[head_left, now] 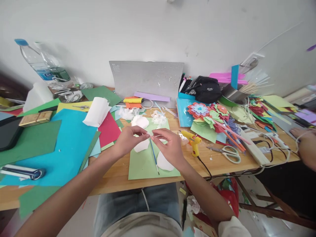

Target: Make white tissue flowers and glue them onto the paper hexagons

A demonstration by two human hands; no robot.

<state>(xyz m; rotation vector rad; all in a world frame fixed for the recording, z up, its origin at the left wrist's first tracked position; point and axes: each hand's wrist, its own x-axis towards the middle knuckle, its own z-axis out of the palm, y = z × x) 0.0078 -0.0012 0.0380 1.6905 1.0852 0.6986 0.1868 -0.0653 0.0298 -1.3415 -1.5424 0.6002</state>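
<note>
My left hand (132,140) and my right hand (168,144) meet fingertip to fingertip above a light green sheet (140,168). Each is closed in a pinch; whatever lies between the fingertips is too small to make out. Under them a thin blue paintbrush (154,154) lies on the sheet, tip toward me. White paper pieces lie around it: a rounded one (165,162) by my right hand, another (142,145) by my left. Beyond my fingers are a white fluffy clump (140,121) and crumpled white paper (158,119).
A yellow glue gun (194,141) and scissors (228,153) lie to the right, near layered paper flowers (199,110). Coloured sheets (66,141), a white roll (97,112) and a utility knife (22,171) are left. Another person's hand (306,141) rests at far right.
</note>
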